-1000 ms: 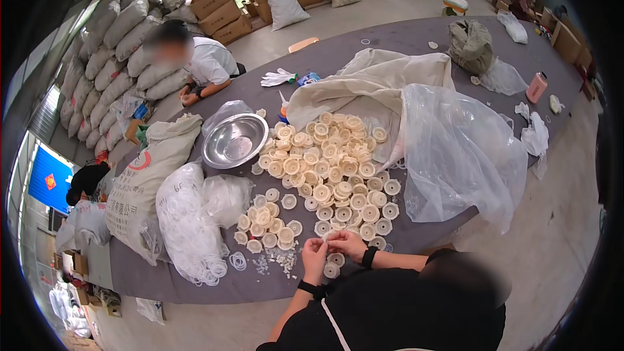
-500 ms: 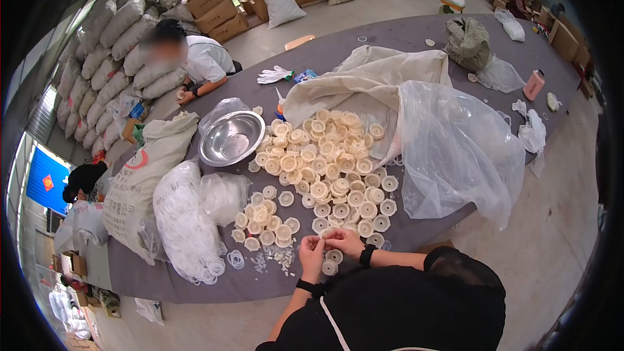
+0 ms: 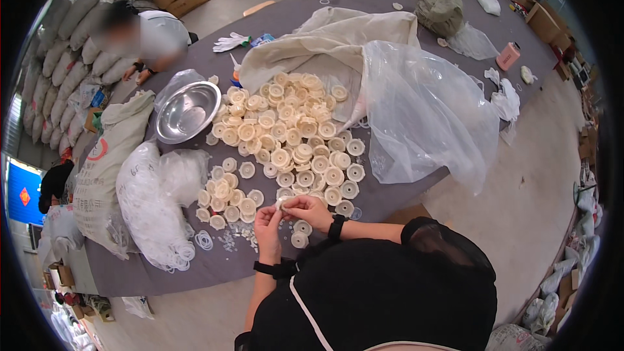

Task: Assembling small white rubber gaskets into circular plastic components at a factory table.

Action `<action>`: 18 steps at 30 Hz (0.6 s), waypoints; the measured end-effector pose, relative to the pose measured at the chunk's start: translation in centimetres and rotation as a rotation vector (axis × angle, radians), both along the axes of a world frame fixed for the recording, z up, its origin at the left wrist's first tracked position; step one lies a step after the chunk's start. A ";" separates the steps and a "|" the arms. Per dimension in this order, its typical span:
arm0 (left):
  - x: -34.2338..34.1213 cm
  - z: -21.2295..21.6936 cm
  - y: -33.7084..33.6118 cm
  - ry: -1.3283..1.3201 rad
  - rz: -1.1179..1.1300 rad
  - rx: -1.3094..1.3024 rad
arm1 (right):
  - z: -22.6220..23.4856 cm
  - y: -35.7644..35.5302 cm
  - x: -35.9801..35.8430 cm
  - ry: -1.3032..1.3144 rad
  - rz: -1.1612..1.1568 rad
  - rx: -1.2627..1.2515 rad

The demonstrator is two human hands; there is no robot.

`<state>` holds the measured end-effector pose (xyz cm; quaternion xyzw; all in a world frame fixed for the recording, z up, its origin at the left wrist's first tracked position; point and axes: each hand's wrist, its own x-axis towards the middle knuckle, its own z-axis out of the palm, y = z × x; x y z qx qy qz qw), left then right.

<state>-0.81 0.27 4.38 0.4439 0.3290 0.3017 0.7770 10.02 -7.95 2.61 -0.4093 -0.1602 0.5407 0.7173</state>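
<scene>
Near the front edge of the table (image 3: 286,13), a small pale piece (image 3: 282,201) sits between the left hand (image 3: 268,221) and the right hand (image 3: 311,212). Fingers of both hands pinch it; their tips hide much of its shape. By judgement, it is light, stiff plastic, slightly slippery and not readily broken; its outer edge appears the best hold. Toward the table's middle lies a large heap of cream caps (image 3: 279,156), with a smaller pile (image 3: 247,206) to its left and two loose caps (image 3: 299,240) between the wrists. White bits (image 3: 251,238) and clear rings (image 3: 204,240) lie left of the left hand. A steel bowl (image 3: 188,112) and a clear plastic bag (image 3: 422,117) flank the heap. Caps crowd the surface ahead, obstructing any forward reach.
</scene>
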 end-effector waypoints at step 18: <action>-0.6 0.2 -0.5 0.013 0.180 0.056 | 0.8 -0.3 -0.7 -0.059 -0.044 0.035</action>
